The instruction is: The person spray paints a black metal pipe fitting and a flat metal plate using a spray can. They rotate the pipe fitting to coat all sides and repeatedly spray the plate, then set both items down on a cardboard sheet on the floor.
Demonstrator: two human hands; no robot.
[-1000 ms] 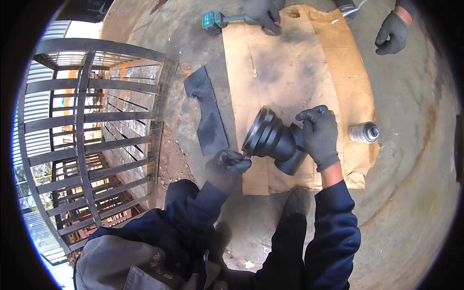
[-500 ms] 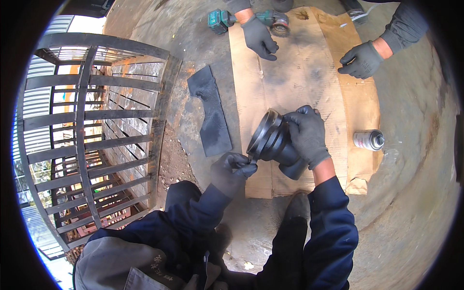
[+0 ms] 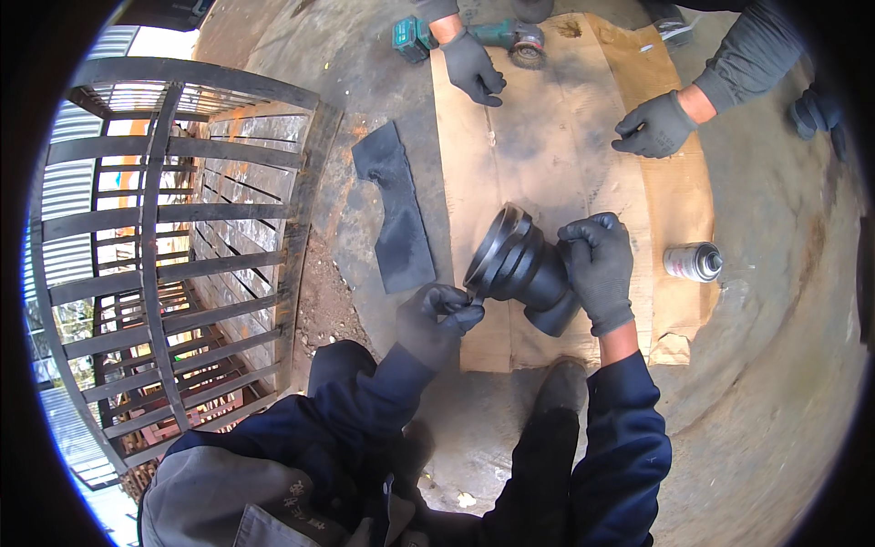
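Cardboard (image 3: 556, 155) under my black fitting (image 3: 521, 266), right hand (image 3: 599, 266) clamped on it, left hand (image 3: 440, 314) pinching its rim, spray can (image 3: 693, 262) beside, grinder (image 3: 510, 38) beyond.

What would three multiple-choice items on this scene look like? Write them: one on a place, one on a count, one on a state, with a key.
1. Where does the spray can lie?
A. on the metal grate
B. at the right edge of the cardboard sheet
C. in a gloved hand

2. How many gloved hands show over the sheet's far end?
A. two
B. none
C. five

3. How is the black ribbed part held?
A. lying untouched
B. hanging from a hook
C. right hand on its body, left hand at its wide rim

Key: B, the can rests beside the sheet's right side; A, one by the grinder, one opposite; C, both gloves touch it.
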